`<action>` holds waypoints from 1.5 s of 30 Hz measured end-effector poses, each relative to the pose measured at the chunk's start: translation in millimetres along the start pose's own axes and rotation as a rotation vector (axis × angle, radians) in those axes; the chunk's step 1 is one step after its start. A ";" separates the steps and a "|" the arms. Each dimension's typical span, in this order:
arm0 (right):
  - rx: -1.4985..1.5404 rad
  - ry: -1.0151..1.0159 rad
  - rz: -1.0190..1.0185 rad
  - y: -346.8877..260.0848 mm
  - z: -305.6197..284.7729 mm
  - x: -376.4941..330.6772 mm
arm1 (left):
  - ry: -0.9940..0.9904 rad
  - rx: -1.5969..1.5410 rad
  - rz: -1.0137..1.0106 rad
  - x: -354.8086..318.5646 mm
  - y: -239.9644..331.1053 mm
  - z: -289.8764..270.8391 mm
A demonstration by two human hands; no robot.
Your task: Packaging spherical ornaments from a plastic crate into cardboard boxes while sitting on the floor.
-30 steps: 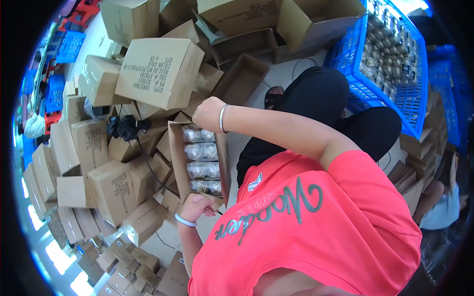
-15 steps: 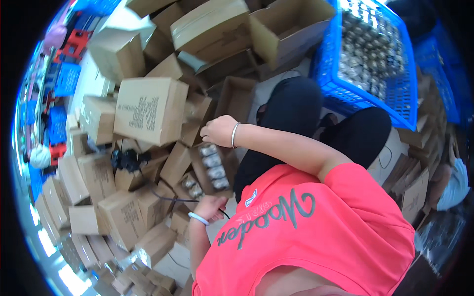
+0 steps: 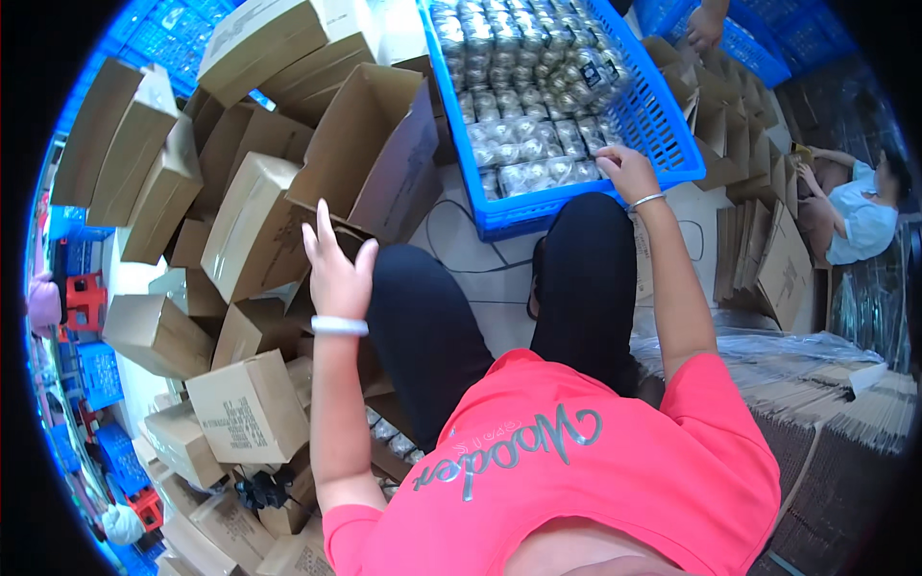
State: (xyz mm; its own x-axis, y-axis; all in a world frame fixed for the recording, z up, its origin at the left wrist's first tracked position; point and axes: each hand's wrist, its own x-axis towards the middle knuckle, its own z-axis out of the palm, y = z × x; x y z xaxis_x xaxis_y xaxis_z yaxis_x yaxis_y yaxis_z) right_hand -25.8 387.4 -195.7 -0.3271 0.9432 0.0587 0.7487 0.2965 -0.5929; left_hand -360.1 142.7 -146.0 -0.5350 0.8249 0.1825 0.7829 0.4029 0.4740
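My left hand point(image 3: 336, 274) is raised with its fingers spread and nothing in it, just in front of an open, empty cardboard box point(image 3: 370, 154). Stretched forward, my right hand point(image 3: 626, 171) rests on the clear-wrapped silvery jars point(image 3: 523, 144) at the near right corner of a blue plastic crate point(image 3: 576, 202). Whether its fingers grip a pack is not visible. Both wrists wear a bangle. My knees in black trousers point(image 3: 437, 326) lie between the hands. Under my left arm a box with wrapped jars point(image 3: 389, 437) shows partly.
Many shut and open cardboard boxes point(image 3: 245, 408) are heaped to the left. Flat folded cartons point(image 3: 764, 254) stand at the right, with corrugated sheets point(image 3: 831, 403) below them. A person in a light blue top point(image 3: 860, 221) sits at far right; another person's hand point(image 3: 706, 27) is at the top.
My view has swung from the box of jars to the blue crate. My right hand left that box and reached out to the crate; my left hand rose, open.
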 end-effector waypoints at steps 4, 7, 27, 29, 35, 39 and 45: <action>0.002 -0.065 0.045 17.9 8.5 27.7 | 0.124 -0.008 -0.041 71.8 -19.2 47.0; 0.296 0.079 0.114 49.2 23.5 75.2 | 0.170 -0.021 0.027 95.5 -29.6 51.1; -0.669 0.484 0.119 113.0 54.0 229.8 | -0.760 0.217 -0.558 220.7 105.7 328.8; -0.723 0.519 -0.074 113.4 51.1 229.0 | -0.796 0.208 -0.560 222.8 120.1 339.3; -0.329 -0.928 -0.173 32.1 82.7 195.0 | -0.978 -0.409 -0.634 204.5 78.8 387.7; -0.478 -1.221 -0.268 34.9 137.4 149.8 | -0.731 -0.574 -0.681 186.5 80.4 400.7; -0.639 -1.080 -0.293 22.3 137.8 130.5 | -0.512 -0.191 -0.375 177.9 108.1 410.4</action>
State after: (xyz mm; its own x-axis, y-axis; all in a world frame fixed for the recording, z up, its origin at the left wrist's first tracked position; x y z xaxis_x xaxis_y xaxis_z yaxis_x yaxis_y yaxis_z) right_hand -131.3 496.3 -311.9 -0.5993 0.3211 -0.7333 0.6139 0.7723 -0.1635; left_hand -240.3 495.7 -415.8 -0.5048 0.7458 -0.4348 0.4781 0.6609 0.5785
